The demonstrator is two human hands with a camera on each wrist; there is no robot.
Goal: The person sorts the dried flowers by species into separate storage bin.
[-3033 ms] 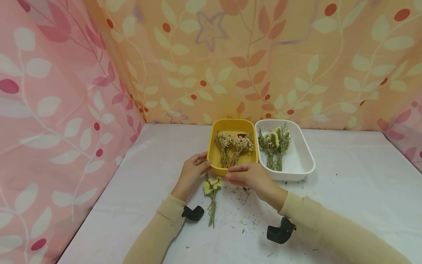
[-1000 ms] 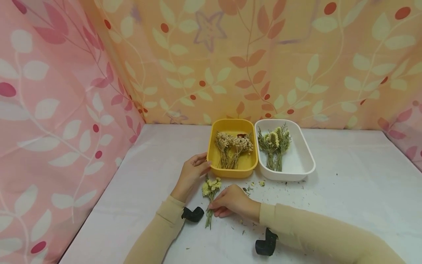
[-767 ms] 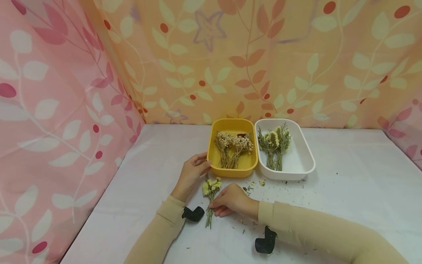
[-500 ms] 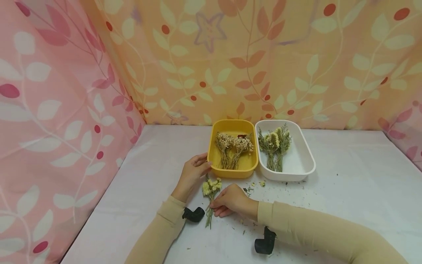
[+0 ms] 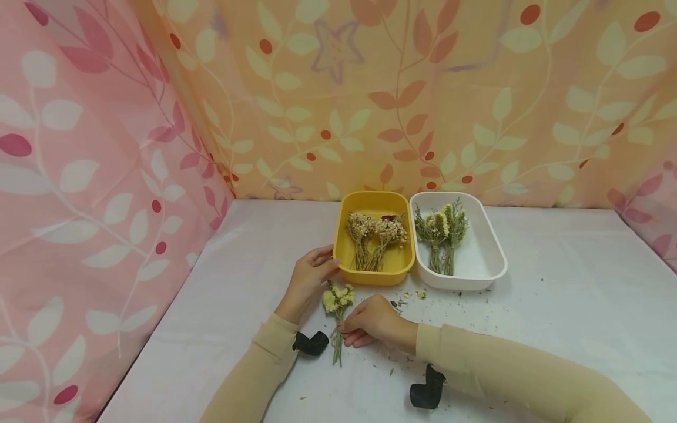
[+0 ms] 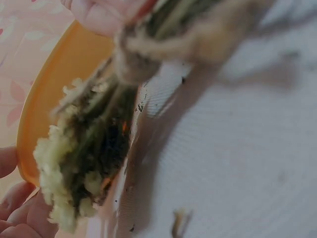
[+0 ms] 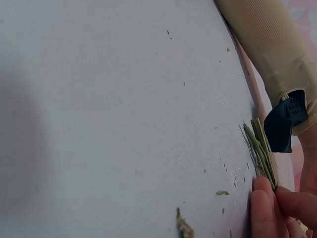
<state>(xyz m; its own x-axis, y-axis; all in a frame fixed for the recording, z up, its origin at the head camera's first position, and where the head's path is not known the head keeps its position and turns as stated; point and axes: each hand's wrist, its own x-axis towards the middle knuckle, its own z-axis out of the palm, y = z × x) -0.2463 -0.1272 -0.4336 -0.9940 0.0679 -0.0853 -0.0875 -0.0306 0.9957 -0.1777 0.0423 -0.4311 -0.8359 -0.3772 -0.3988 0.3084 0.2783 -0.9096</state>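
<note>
One small bunch of yellow dried flowers [image 5: 337, 314] lies on the white table [image 5: 555, 305], long axis running near-to-far, heads toward the yellow tray [image 5: 345, 235], stem ends toward the person. Right hand [image 5: 372, 322] is the nearer: fingers curled, pinching the stems at mid-length, bunch just left of the knuckles. Left hand [image 5: 309, 279] rests with relaxed fingers against the tray's near-left corner, gripping nothing. Versus 0.5 s ago: bunch heads sit slightly further left and further from the person; left hand unchanged
</note>
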